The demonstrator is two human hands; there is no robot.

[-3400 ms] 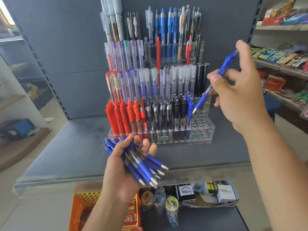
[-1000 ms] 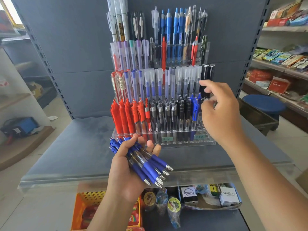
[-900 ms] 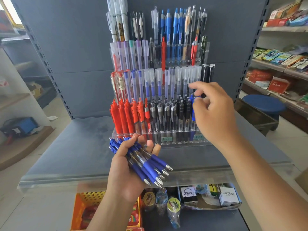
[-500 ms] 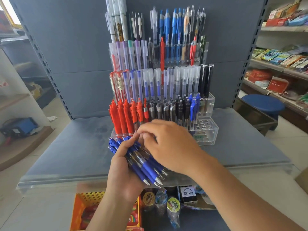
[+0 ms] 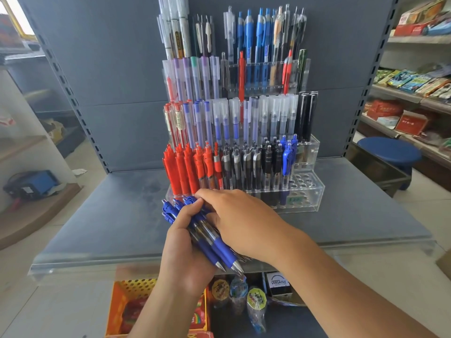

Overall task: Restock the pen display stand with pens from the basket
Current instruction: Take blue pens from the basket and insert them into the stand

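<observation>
Clutching blue pens (image 5: 215, 243), left grip (image 5: 184, 256), right grip (image 5: 246, 220) touching

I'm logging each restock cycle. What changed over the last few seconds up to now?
The right hand set its blue pen into the bottom row of the stand, let go, then came down and left onto the bundle in the left hand; whether it already pinches a pen is hidden. The left hand kept gripping the bundle; the stand stayed put.
</observation>
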